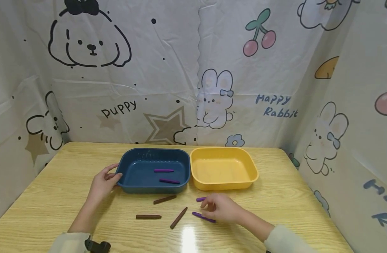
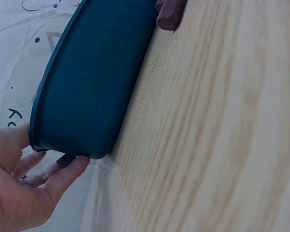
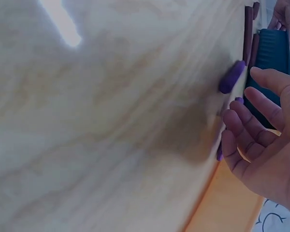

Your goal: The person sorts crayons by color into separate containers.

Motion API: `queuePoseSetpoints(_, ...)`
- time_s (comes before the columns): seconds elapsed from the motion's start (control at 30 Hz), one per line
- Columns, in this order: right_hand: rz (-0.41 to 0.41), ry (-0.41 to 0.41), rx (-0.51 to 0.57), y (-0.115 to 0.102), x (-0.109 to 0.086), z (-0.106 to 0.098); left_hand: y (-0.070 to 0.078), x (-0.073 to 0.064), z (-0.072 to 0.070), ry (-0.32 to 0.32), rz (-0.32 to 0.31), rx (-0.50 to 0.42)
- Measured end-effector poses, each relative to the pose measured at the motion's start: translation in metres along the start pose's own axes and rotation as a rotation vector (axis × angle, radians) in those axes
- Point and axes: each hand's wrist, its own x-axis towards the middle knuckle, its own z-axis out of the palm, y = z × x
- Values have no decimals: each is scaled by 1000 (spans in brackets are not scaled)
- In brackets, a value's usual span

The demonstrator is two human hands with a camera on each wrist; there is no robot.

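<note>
My left hand (image 1: 104,182) holds the left end of a dark blue bin (image 1: 155,188), thumb at the rim and fingertips against the outer wall in the left wrist view. Two purple crayons (image 1: 163,170) lie inside that bin. My right hand (image 1: 223,208) hovers over two more purple crayons (image 1: 203,217) on the table, its fingers loosely bent. In the right wrist view a gap shows between thumb and fingers, with nothing held, and one purple crayon (image 3: 232,77) lies just past the thumb tip. The other is partly hidden behind the hand.
A yellow bin (image 1: 225,184) stands against the blue one's right side. Three brown crayons (image 1: 148,216) are scattered on the wooden table (image 1: 269,200) in front of the blue bin. Printed cloth (image 1: 168,80) hangs behind the table and along both sides.
</note>
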Motion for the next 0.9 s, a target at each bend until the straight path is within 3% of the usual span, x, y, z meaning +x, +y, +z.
queuePoseSetpoints(0.4, -29, 27, -6, 2, -11, 11, 0, 0, -1, -2, 0, 21)
queuePoseSetpoints(0.9, -23, 12, -48, -1, -7, 10, -1, 0, -1, 3, 4, 21)
